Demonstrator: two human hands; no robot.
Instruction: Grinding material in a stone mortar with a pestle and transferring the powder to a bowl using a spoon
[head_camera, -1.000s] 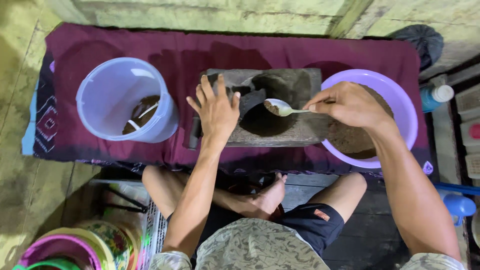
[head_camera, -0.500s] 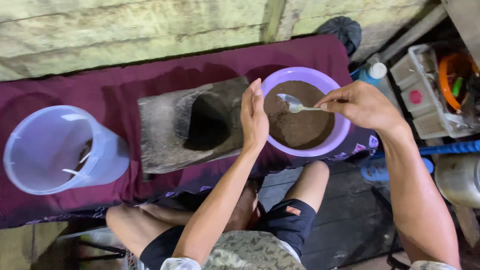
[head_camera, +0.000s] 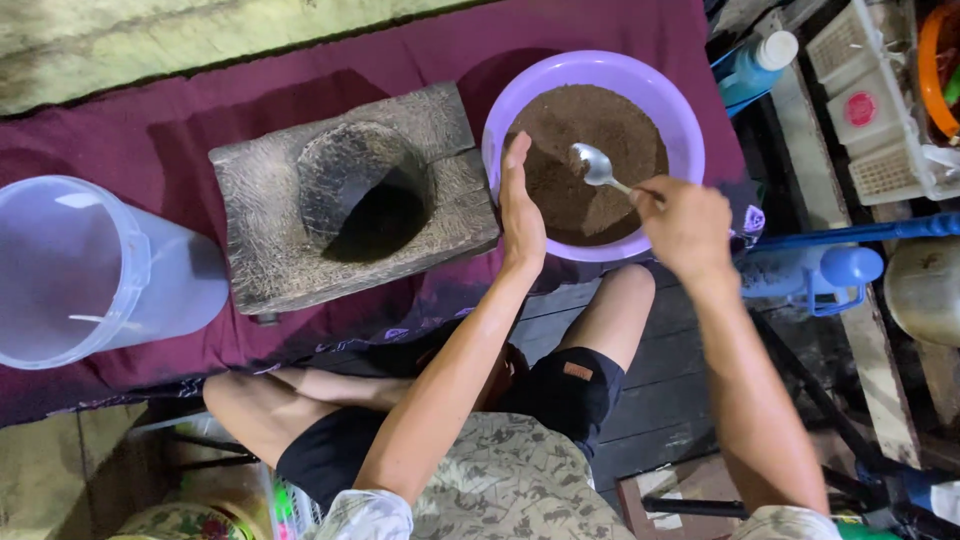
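Right hand (head_camera: 688, 226) is clamped on the handle of a silver metal spoon (head_camera: 598, 167), fingers curled tight round it. The spoon bowl sits just over or on the brown powder (head_camera: 590, 160); can't tell if it touches. The powder fills a round lilac plastic bowl (head_camera: 683, 118), far right on the dark maroon cloth (head_camera: 180, 120).

Left hand (head_camera: 520, 210) is flat and open-fingered, fingers together, holding nothing. It stands on edge against the near-left rim of the lilac bowl, fingertips reaching over the powder, palm facing the spoon. The two hands are near each other but apart.

Just left of the bowl stands a grey carved wooden block mortar with a deep round hollow (head_camera: 355, 200), touching or almost touching the bowl. Far left, a translucent lilac plastic bucket (head_camera: 95, 270) lies tilted on the cloth, well apart from both hands.

Right of the bowl: a blue plastic bottle with a white cap (head_camera: 757, 65), a white plastic crate (head_camera: 880, 110). The person sits cross-legged, black shorts (head_camera: 560, 385).
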